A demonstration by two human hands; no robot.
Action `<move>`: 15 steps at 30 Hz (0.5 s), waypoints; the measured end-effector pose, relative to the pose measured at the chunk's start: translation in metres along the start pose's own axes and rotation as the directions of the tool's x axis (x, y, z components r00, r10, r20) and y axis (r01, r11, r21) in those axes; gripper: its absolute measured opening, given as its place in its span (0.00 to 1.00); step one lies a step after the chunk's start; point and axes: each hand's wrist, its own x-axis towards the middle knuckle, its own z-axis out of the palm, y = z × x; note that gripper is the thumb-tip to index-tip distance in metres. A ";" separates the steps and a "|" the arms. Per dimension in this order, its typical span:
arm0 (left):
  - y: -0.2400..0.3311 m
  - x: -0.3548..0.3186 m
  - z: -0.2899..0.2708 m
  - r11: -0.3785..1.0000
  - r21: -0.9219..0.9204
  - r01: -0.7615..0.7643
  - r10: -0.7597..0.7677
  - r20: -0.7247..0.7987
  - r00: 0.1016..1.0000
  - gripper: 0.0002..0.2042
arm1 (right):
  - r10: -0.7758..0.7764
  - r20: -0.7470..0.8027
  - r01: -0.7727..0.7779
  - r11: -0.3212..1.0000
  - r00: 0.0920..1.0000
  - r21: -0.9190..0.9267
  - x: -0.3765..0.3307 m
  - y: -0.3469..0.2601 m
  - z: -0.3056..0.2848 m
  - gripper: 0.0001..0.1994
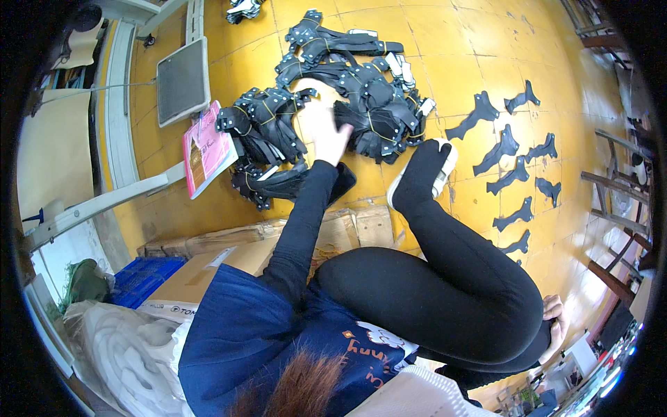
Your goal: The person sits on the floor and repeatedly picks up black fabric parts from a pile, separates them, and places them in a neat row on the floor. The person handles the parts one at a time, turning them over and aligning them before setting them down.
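Black flat pieces [381, 119] (banded in bundles) lie heaped together.

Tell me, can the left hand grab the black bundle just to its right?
Probably yes: the left hand is right beside the black bundle, and nothing seems to stand between them.

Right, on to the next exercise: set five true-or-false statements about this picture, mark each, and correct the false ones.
1. The tiled floor is yellow. True.
2. The left hand is over by the black bundles. True.
3. The right hand is at the bundles too. False: the right hand is beside a bent knee.
4. The loose pieces laid out on the right are white. False: they are black.
5. A pink booklet is left of the bundles. True.
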 end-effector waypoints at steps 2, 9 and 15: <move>0.042 -0.004 0.013 0.987 0.087 -0.137 0.118 0.197 0.973 0.42 | -0.021 -0.016 0.022 1.000 1.000 0.021 -0.005 0.002 -0.002 0.23; 0.030 0.006 0.028 0.960 0.204 -0.190 0.135 0.255 0.957 0.34 | -0.248 -0.039 0.249 0.927 0.968 0.281 -0.007 0.042 -0.016 0.22; 0.044 0.007 0.022 0.959 0.216 -0.185 0.131 0.242 0.961 0.28 | 0.279 -0.371 -0.225 0.957 0.886 0.183 -0.012 0.096 0.008 0.06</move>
